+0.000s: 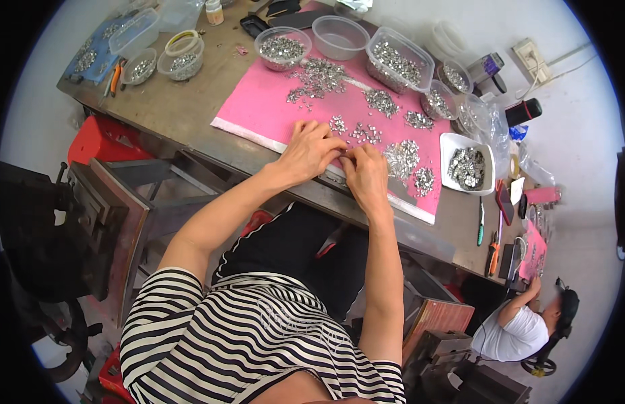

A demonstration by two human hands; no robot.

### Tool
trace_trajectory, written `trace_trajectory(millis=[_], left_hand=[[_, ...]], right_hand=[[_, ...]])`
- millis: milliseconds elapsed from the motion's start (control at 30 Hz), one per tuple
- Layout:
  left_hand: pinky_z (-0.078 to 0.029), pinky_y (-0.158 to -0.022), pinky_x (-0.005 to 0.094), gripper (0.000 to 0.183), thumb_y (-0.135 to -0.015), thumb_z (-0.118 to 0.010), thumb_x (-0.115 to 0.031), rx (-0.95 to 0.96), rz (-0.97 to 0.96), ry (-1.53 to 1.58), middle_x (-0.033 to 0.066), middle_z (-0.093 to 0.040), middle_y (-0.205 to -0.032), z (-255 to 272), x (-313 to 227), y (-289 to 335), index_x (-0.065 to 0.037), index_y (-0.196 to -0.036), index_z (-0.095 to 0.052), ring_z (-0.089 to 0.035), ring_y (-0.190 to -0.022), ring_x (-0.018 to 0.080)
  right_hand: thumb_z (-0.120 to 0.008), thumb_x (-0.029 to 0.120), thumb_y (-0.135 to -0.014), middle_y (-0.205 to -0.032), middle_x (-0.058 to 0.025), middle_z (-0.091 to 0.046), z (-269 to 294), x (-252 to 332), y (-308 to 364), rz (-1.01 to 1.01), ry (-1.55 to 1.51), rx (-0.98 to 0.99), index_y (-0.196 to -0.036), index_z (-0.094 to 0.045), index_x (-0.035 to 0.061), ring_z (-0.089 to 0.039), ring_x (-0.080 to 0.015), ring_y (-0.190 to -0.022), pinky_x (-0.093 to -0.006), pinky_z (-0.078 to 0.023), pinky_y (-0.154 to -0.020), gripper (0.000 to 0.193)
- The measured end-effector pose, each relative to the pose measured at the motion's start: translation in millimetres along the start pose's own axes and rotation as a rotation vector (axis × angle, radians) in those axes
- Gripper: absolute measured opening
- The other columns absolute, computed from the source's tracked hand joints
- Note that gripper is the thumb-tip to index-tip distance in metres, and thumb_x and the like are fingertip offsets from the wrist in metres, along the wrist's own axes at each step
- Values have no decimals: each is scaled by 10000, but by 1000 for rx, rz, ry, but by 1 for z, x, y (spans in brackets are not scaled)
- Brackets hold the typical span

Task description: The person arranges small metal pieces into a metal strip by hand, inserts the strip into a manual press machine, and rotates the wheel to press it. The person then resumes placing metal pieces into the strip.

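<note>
My left hand point(310, 151) and my right hand point(367, 174) meet at the front edge of a pink mat point(255, 111). Both have their fingertips pinched together, almost touching each other; whatever sits between them is too small and covered to make out. Just beyond the fingers lie little heaps of small shiny metal pieces point(366, 133). A larger silvery pile point(401, 159) spreads beside my right hand, with a smaller cluster point(423, 180) to its right. Farther back on the mat is a wide heap of metal pieces point(324, 77).
Clear tubs of metal pieces point(415, 82) line the back, beside an empty round tub point(340, 39). A white square bowl point(488, 176) stands right. Orange-handled pliers point(492, 259) lie near the right edge. A co-worker point(518, 326) sits far right; a red stool point(100, 141) stands left.
</note>
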State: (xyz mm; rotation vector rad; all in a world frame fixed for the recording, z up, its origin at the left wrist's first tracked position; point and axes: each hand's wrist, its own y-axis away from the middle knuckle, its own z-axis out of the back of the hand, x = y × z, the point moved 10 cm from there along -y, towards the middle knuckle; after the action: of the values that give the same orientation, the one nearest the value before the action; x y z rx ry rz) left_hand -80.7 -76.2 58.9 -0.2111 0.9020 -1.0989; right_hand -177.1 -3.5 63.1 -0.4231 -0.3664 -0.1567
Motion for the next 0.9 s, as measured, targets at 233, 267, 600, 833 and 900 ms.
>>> trace_trajectory(millis=[233, 267, 600, 833, 900], left_hand=[[-338, -957, 490, 78, -865, -706, -184, 104, 12, -75, 52, -588, -915, 10, 12, 2, -142, -929, -720, -547, -971, 260], [-335, -965, 492, 69, -868, -703, -184, 110, 17, -86, 52, -588, -911, 12, 13, 3, -139, -919, -714, -548, -969, 260], [-327, -983, 469, 145, -867, -734, -240, 98, -13, -102, 23, -597, -902, -2, 2, -1, -134, -958, -697, -554, -939, 223], [-327, -997, 490, 113, -863, -727, -222, 119, -5, -119, 19, -594, -905, 0, 2, 0, -143, -937, -695, -552, -950, 227], [-328, -999, 496, 97, -865, -722, -215, 128, -2, -127, 18, -593, -912, 2, 2, 1, -145, -929, -698, -553, -954, 225]], right_hand=[[-731, 151, -857, -845, -113, -629, 28, -21, 13, -41, 61, -61, -835, -676, 44, -603, -312, -841, -449, -414, -785, 122], [-734, 154, -855, -844, -113, -630, 31, -24, 16, -35, 109, -57, -833, -677, 47, -603, -310, -841, -447, -413, -785, 123], [-751, 96, -833, -795, -135, -605, 35, -23, 18, 2, -9, -52, -881, -721, 19, -605, -332, -771, -439, -464, -692, 96], [-722, 44, -850, -843, -159, -622, 32, -36, 27, -37, -10, -13, -948, -680, 1, -616, -345, -819, -449, -487, -766, 114], [-705, 23, -860, -857, -170, -635, 39, -35, 33, -111, -124, -29, -957, -664, -9, -628, -351, -810, -441, -497, -751, 110]])
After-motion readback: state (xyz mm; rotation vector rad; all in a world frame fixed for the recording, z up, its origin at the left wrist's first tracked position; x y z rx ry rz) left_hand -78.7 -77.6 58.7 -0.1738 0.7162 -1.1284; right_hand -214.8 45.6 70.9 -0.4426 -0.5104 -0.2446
